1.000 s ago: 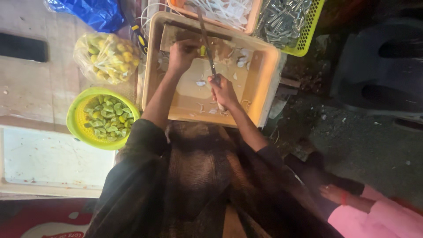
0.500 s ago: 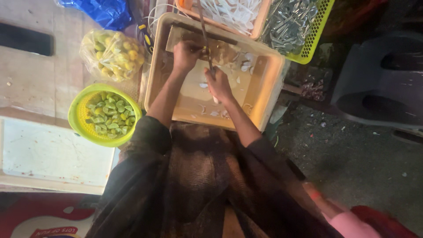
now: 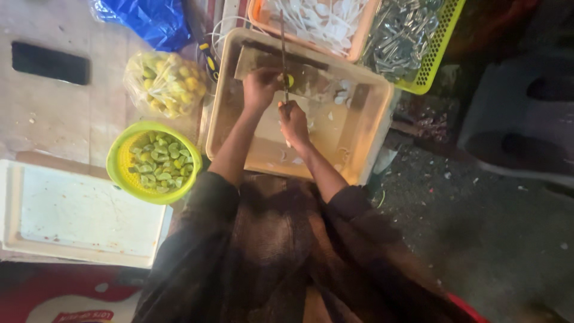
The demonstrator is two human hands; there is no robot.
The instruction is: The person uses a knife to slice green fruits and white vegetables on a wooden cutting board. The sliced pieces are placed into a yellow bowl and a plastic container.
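Item: small yellow-green fruit (image 3: pixel 289 79) on board in beige tub (image 3: pixel 365 143) — left hand (image 3: pixel 260 88) pinches it closed; right hand (image 3: pixel 293 119) fisted round knife (image 3: pixel 283 54). We judge fruit light, slippery (grip sides).

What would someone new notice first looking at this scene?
Probably the two hands at the top centre: the left hand steadies a small yellow fruit inside a beige tub, while the right hand holds a knife over it. To the left, a bright green bowl holds cut green pieces.
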